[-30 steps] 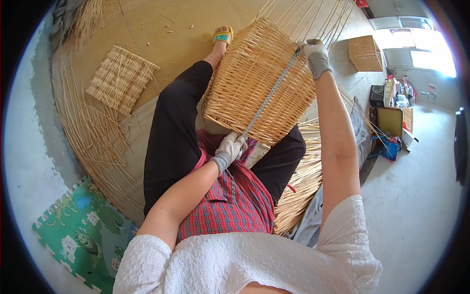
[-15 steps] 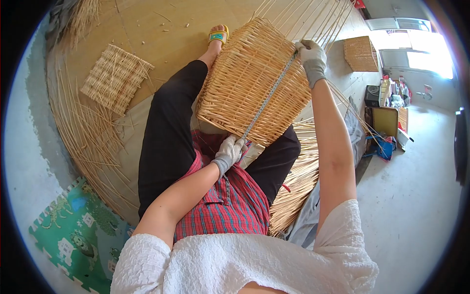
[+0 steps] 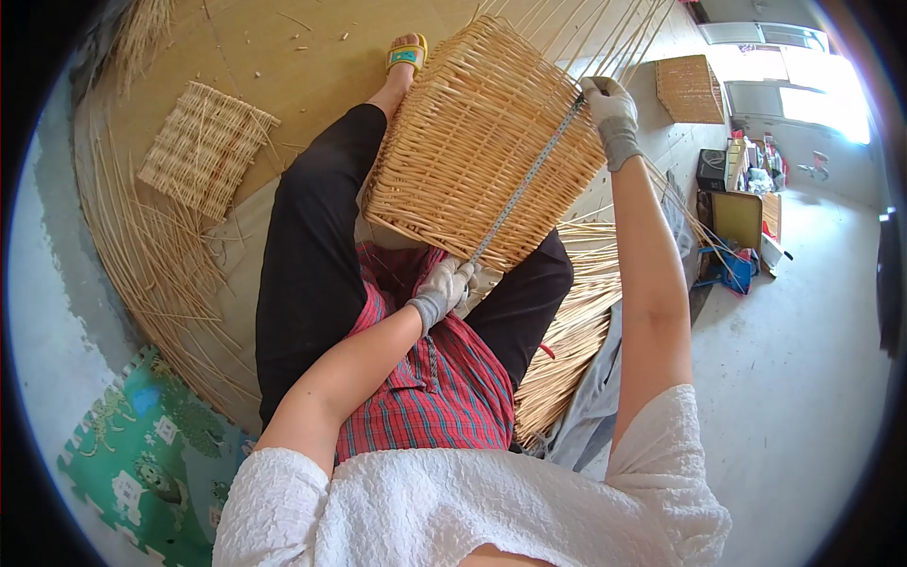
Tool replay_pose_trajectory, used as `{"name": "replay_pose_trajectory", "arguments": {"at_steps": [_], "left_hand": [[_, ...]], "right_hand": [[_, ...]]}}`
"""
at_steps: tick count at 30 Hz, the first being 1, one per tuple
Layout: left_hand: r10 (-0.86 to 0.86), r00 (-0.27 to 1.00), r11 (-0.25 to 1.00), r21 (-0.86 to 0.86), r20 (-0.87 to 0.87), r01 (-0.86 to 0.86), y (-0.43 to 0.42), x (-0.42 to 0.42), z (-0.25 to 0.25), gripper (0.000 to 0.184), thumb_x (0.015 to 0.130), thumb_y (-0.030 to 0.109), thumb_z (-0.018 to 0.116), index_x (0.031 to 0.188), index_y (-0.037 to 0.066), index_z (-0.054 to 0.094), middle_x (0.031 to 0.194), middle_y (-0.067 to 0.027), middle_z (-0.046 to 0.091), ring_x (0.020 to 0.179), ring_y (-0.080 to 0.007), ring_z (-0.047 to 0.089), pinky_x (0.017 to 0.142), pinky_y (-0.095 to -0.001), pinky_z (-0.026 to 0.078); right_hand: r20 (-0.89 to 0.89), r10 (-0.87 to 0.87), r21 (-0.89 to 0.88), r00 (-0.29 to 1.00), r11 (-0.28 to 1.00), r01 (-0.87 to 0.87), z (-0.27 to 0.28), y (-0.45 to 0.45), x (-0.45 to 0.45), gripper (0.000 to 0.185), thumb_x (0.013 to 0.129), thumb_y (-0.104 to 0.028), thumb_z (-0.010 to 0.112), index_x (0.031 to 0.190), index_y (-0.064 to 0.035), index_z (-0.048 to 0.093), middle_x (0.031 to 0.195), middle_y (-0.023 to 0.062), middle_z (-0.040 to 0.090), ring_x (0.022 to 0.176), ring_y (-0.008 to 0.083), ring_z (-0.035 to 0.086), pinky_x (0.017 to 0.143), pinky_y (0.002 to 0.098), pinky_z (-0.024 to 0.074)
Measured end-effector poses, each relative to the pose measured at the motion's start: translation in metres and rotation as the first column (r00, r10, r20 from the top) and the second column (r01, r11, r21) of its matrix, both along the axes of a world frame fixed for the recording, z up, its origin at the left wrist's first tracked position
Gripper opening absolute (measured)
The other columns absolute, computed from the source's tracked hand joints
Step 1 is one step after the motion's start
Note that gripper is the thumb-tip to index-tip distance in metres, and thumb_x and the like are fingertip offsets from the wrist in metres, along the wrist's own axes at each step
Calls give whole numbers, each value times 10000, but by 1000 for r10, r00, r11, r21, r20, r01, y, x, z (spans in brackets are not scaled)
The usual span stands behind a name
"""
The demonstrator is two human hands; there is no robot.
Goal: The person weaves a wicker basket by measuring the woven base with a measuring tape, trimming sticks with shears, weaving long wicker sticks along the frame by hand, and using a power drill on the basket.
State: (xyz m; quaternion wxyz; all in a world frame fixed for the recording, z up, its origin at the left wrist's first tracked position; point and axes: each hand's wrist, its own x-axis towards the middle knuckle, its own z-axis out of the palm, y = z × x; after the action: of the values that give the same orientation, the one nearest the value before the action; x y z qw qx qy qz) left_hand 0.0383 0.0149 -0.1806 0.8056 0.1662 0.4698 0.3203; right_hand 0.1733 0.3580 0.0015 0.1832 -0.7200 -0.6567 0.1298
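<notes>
A woven wicker basket leans between my legs, long loose stakes sticking out past its far edge. Across its side a thin tape measure is stretched taut. My left hand, in a pale work glove, pinches the tape at the basket's near bottom edge. At the far edge, my gloved right hand is closed on the tape's other end, close to the bases of the stakes.
A flat woven wicker panel lies on the floor at left, beside scattered canes. A bundle of canes rests by my right leg. Another wicker basket stands farther back, near boxes and a blue item. A green play mat is at lower left.
The view has shifted slightly, and the basket sits a little farther left in it. Both hands keep hold of the tape measure along the basket's side.
</notes>
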Motion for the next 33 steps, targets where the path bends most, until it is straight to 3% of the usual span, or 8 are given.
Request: {"name": "replay_pose_trajectory", "arguments": {"at_steps": [10,12,15,24,27,29,31,33], "left_hand": [[14,1000,1000,-17,28,-13,-2,3,-4,247,1037,214,491,1096,25,639,733,-11,631,594,-98,544,542,-254,459],[-3,1000,1000,27,-1,3,-2,3,-7,258,1037,238,495,1103,28,629,732,-17,632,596,-103,557,537,-256,458],[-30,998,998,45,-51,32,-4,-6,4,282,1032,287,499,1081,40,625,740,-17,629,591,-105,546,531,-264,449],[-57,994,995,77,-91,65,-2,-13,0,297,1024,294,503,1146,46,612,857,-45,688,649,-124,599,552,-270,478],[-67,998,997,43,-22,68,-2,-19,-10,241,1029,240,511,1137,50,612,875,-58,698,754,-163,667,634,-305,547],[-34,999,994,104,-23,36,-8,-28,6,218,1040,237,496,1090,78,635,846,-27,696,672,-100,616,550,-256,489],[54,999,987,150,1,-53,-12,-33,23,208,1040,227,495,1079,77,633,860,-29,697,684,-99,623,561,-260,506],[50,999,968,247,-6,-47,-9,-32,28,204,1038,211,495,1088,66,631,868,-38,698,699,-118,635,586,-274,527]], "right_hand": [[-61,-58,38,996,997,61,-5,11,-7,380,883,-256,724,1148,10,674,958,68,723,824,143,652,777,280,517],[278,-111,-17,954,993,121,-9,26,-2,424,901,-251,682,1237,3,631,1004,84,726,874,178,663,813,306,518],[-48,131,-209,990,968,-138,-21,35,15,405,904,-251,661,1239,-24,645,1038,101,730,933,202,668,853,328,514],[-253,-18,131,967,990,53,-29,-1,-7,199,860,-215,696,955,-46,740,886,87,743,825,206,702,762,338,546],[-445,12,111,895,993,42,-2,-34,-20,300,878,-234,686,1088,-21,697,962,136,725,900,264,687,813,355,533],[-280,1,377,960,920,109,11,-71,-28,418,904,-242,664,1246,-11,601,1072,179,684,1008,321,650,894,381,505],[-333,103,358,937,933,25,25,-136,-23,504,934,-285,628,1350,-25,511,1161,202,641,1114,349,601,964,402,470],[-342,225,82,912,974,-209,-4,-199,-10,476,980,-383,523,1273,-11,569,1155,218,642,1112,352,603,955,418,476]]}}
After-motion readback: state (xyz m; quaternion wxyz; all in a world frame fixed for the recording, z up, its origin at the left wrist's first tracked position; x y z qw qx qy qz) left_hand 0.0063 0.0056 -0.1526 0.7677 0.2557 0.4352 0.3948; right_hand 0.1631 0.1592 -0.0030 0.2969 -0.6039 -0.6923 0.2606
